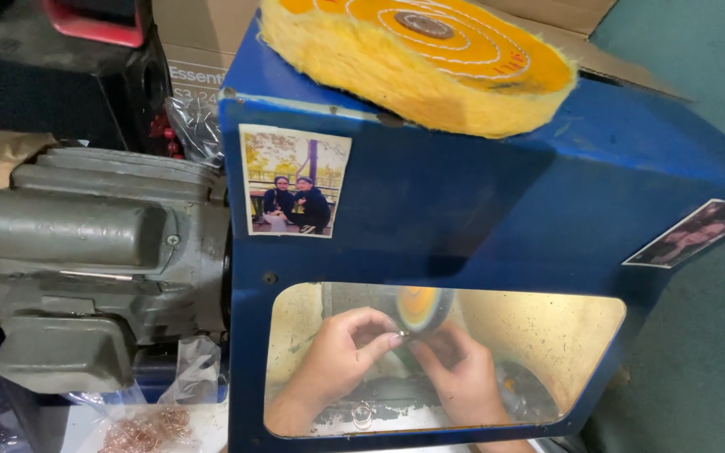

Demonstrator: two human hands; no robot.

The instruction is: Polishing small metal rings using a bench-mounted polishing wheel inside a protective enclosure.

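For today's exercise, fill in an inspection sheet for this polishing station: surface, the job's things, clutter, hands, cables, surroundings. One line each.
Surface: blue metal hood with a clear window; a dusty floor shows inside it.
Job's things: small ring-like piece, too small to tell more, pinched at the buffing wheel inside the hood.
Clutter: spare yellow buffing wheel lying on the hood; bag of coppery rings lower left; two photos stuck to the hood.
Hands: left hand and right hand both behind the window, fingertips meeting at the piece.
Cables: nothing seen.
Surroundings: grey motor to the left; cardboard box behind.
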